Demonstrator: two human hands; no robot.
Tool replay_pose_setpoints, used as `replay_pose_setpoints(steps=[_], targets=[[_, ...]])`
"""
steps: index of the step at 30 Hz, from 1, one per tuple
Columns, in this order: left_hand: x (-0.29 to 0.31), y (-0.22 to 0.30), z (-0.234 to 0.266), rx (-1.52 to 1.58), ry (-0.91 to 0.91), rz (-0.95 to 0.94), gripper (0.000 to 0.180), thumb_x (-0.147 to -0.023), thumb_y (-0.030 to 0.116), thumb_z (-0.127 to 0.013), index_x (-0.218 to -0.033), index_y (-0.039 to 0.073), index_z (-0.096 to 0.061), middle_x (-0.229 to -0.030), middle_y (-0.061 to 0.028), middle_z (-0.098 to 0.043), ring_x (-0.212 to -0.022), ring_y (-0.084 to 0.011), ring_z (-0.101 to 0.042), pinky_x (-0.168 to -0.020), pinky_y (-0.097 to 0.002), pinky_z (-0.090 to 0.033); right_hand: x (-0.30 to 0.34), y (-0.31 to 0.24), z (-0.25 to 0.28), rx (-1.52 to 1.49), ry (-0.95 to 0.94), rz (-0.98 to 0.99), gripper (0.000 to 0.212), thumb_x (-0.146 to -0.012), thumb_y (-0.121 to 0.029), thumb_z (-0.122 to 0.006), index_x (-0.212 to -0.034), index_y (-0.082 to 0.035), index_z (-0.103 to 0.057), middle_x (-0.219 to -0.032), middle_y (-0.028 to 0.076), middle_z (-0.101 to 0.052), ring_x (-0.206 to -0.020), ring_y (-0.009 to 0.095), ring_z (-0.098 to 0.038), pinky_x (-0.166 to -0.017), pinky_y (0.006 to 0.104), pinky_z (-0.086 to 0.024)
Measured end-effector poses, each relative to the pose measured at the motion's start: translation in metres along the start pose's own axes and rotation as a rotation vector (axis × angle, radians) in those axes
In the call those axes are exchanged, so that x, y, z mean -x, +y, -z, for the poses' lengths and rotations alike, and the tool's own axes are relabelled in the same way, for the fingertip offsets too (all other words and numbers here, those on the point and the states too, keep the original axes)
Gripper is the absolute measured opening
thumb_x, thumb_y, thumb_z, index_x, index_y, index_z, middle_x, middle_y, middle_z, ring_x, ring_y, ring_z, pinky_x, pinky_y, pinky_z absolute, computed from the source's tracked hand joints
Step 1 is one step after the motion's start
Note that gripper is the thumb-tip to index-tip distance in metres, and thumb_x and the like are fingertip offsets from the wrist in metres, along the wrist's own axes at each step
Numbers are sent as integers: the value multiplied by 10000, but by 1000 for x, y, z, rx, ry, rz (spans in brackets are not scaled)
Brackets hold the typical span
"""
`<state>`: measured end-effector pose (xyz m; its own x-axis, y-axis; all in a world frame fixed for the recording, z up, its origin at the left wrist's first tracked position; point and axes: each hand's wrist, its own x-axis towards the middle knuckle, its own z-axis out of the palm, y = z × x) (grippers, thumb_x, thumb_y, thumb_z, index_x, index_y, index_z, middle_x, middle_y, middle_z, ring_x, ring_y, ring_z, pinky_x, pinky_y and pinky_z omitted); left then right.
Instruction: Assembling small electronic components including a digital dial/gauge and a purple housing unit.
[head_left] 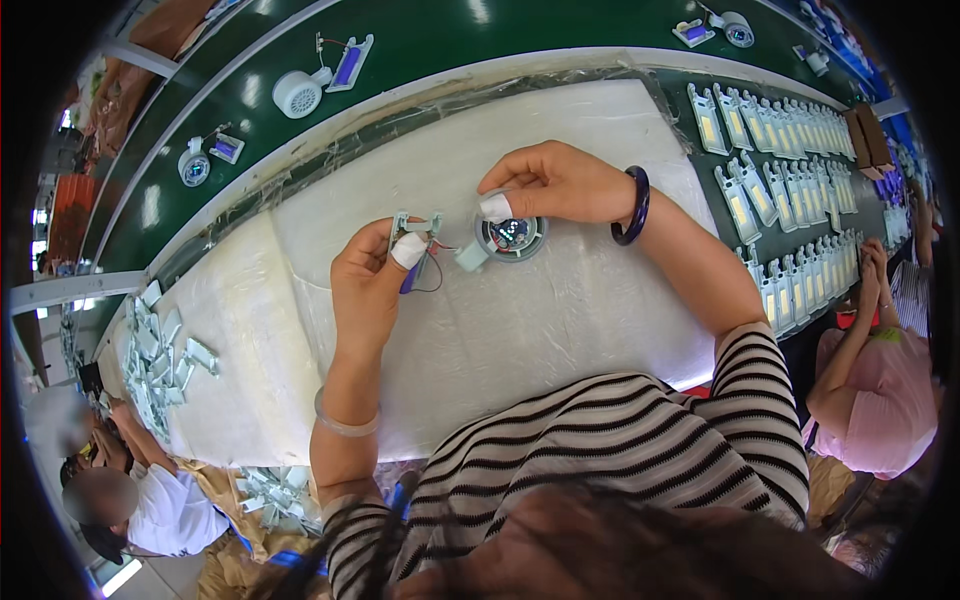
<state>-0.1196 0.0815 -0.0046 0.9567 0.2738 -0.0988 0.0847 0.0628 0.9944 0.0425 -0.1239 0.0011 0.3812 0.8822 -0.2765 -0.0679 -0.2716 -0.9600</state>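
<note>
Over the plastic-covered table point(480, 340), my left hand point(362, 285) grips a small pale green plastic housing point(400, 224), pinched between thumb and fingers. A purple battery point(408, 280) shows beside that thumb, and thin wires point(438, 275) hang from the housing. My right hand point(565, 188) holds a round pale green fan head point(541, 240) by its rim, its open face showing a circuit board point(512, 234) with lights on it. The fan head's short neck point(470, 257) points toward my left hand. White wraps cover both thumbs.
Loose pale green parts point(160, 350) lie heaped at the left, more in a bag point(275, 495) below. A green conveyor point(430, 35) carries fan assemblies point(298, 95) along the far side. Panels point(790, 130) stand in rows at right. Co-workers sit on both sides.
</note>
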Motion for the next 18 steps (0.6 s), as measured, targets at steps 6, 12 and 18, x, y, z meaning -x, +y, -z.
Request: replay_pose_setpoints(steps=[6,12,18], targets=[[-1,1,-2,5,23,26,223,-877,98,-651,-1069,-12,-618,-924,-53,-663,-840,-103,-614,-762,-210,-466,0,2,0,20,29,7,338,-882,-176,-655,-1152,14,-583,-1021,65,-657,-948,100,-612,-861,245,-480],[-3,0,-2,11,23,49,221,-881,107,-648,-1068,-8,-619,-916,-50,-664,-828,-102,-616,-759,-210,-468,1,-2,2,35,33,-2,336,-884,-180,-652,-1153,11,-585,-1014,65,-660,-924,97,-610,-840,242,-478],[-5,-5,1,52,5,21,224,-893,118,-636,-1081,0,-611,-938,-50,-662,-823,-103,-617,-755,-211,-470,-4,3,4,19,12,48,336,-887,-178,-648,-1152,19,-587,-1010,57,-658,-921,93,-603,-837,240,-476]])
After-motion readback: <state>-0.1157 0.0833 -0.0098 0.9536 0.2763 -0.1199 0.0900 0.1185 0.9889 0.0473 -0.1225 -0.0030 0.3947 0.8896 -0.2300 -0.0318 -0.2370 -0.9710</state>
